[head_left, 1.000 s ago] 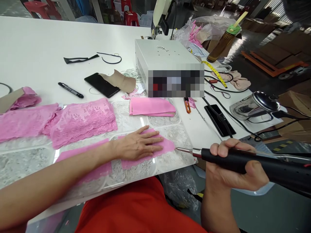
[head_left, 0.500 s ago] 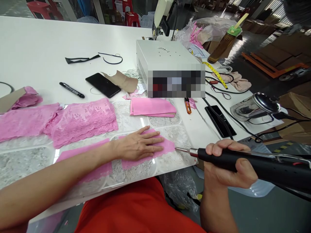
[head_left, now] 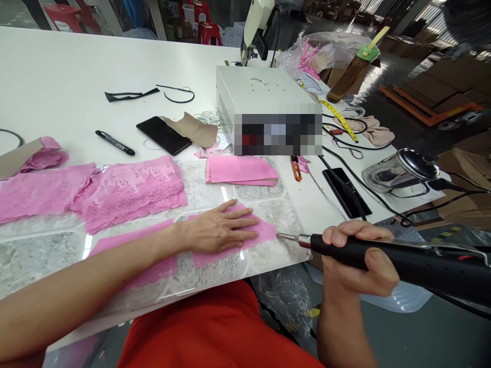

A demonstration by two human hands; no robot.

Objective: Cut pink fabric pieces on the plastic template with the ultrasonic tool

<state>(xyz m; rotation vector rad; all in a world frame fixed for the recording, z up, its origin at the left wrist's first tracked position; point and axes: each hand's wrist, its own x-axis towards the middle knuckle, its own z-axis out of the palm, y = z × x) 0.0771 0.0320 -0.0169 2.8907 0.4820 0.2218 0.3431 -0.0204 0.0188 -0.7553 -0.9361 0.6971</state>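
My left hand lies flat, fingers spread, on a pink fabric piece on the stone-patterned mat. Wrapped round a black handheld tool is my right hand; the tool's thin metal tip touches or nearly touches the fabric's right corner. Another pink piece lies partly under my left forearm. Folded pink fabric sits just beyond my left hand, and pink lace is at the left.
A grey box-shaped device stands behind the folded fabric. Phones, a marker, orange snips and a metal pot are on the table. Black cables run along the right side.
The view has shifted very slightly. My right hand and the tool's body have moved a little to the left in view; my left hand stays flat on the fabric.
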